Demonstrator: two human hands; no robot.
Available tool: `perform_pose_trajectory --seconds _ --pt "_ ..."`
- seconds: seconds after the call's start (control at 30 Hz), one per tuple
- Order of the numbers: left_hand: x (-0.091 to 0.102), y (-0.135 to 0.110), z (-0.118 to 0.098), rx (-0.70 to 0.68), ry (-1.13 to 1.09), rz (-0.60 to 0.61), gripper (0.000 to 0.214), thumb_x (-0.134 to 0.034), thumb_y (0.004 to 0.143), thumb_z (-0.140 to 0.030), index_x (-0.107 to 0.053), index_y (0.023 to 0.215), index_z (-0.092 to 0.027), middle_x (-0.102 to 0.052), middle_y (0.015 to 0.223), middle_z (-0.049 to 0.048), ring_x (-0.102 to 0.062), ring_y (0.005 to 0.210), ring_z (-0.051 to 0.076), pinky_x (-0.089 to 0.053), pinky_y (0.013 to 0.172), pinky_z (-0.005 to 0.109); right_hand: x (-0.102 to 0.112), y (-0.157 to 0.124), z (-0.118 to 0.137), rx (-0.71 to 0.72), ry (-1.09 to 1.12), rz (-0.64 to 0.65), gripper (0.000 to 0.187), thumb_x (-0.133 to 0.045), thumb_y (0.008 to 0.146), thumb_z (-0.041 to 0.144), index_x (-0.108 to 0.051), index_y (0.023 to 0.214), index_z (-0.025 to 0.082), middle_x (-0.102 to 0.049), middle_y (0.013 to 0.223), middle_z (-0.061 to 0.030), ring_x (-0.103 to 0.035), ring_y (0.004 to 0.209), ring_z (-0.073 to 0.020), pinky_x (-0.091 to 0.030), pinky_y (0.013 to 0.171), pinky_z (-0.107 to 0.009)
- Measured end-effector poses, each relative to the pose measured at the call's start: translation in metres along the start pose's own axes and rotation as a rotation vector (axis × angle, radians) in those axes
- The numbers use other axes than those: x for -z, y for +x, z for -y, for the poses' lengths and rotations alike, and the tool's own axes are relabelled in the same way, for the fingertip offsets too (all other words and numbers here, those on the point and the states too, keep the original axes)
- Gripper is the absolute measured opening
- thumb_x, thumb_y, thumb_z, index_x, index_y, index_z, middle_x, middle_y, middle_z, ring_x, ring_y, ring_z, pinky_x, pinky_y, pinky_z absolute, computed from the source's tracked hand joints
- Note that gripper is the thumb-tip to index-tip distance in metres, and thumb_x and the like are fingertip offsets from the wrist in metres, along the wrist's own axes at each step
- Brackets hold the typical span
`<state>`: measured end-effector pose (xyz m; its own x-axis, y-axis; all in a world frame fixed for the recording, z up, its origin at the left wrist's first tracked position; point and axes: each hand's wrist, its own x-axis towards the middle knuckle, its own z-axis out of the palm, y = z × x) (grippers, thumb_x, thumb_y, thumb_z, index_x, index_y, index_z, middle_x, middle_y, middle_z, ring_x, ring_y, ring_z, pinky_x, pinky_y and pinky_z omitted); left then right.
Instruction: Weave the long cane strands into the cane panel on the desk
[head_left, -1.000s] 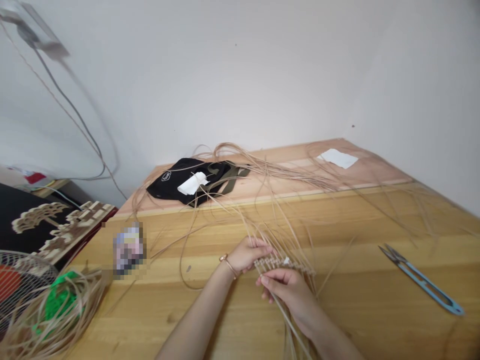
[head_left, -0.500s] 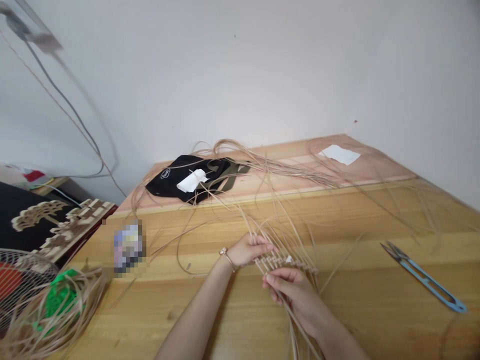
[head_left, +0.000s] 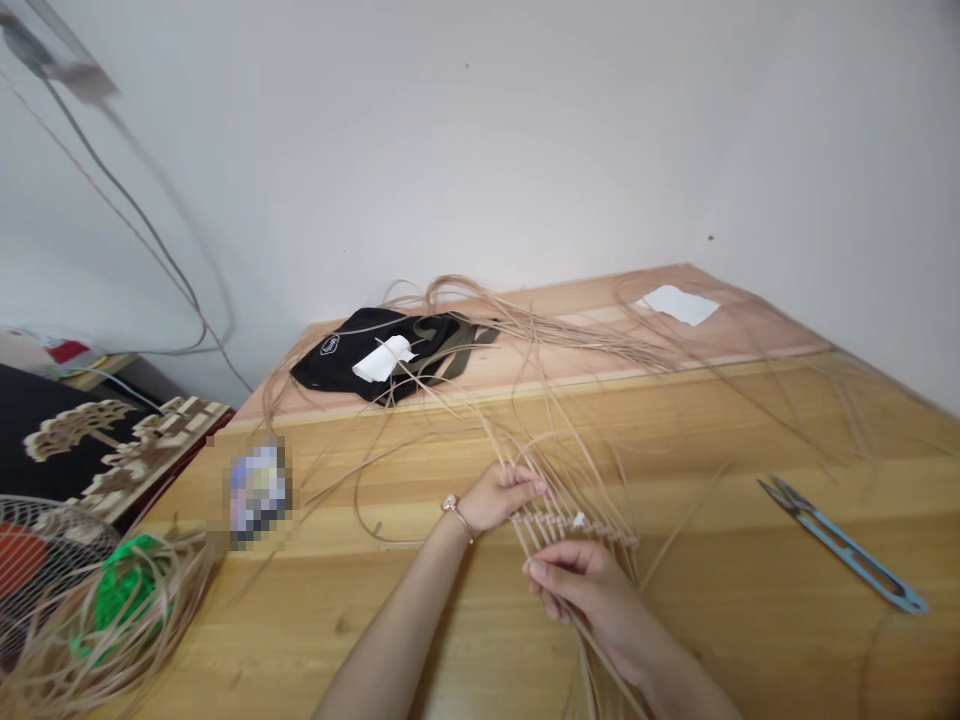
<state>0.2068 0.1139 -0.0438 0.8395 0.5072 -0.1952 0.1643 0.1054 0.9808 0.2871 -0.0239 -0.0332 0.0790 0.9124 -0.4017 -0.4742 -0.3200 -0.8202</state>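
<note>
Both hands hold a narrow woven strip of pale cane strands above the wooden table. My left hand, with a rose-gold bracelet on its wrist, grips the strip's left end from above. My right hand pinches the strands from below. Long loose strands fan out from the strip, some running up across the table and others hanging down past my right hand.
Thread snips with a blue handle lie on the table to the right. At the back are a black bag and a white paper sheet. At front left are a pixelated object, a coil of strands and a fan guard.
The woven strip and both hands have shifted slightly right. My right hand has spread along the strands a little. The whole scene sits slightly higher in view.
</note>
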Motion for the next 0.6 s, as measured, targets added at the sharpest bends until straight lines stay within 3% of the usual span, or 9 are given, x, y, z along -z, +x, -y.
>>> perform_pose_trajectory --seconds 0.2,0.6 --pt "-0.002 -0.001 -0.001 0.009 -0.001 0.002 0.037 -0.060 0.066 -0.046 -0.060 0.069 -0.009 -0.052 0.055 -0.0013 -0.038 0.046 0.004 -0.027 0.044 0.018 -0.002 -0.004 -0.003 0.009 -0.040 0.033 0.027 -0.069 0.059 0.038 -0.064 0.062 0.012 -0.058 0.053 -0.0005 -0.042 0.040 -0.0047 -0.027 0.039 -0.018" --pt "0.004 -0.002 0.000 0.053 0.017 0.056 0.041 -0.060 0.065 -0.049 -0.061 0.071 -0.009 -0.046 0.049 -0.0034 -0.029 0.040 0.003 -0.018 0.039 0.018 -0.004 -0.011 0.000 -0.036 -0.136 0.140 0.027 -0.067 0.062 0.037 -0.059 0.056 0.012 -0.051 0.042 0.0034 -0.041 0.037 -0.0044 -0.027 0.039 -0.018"
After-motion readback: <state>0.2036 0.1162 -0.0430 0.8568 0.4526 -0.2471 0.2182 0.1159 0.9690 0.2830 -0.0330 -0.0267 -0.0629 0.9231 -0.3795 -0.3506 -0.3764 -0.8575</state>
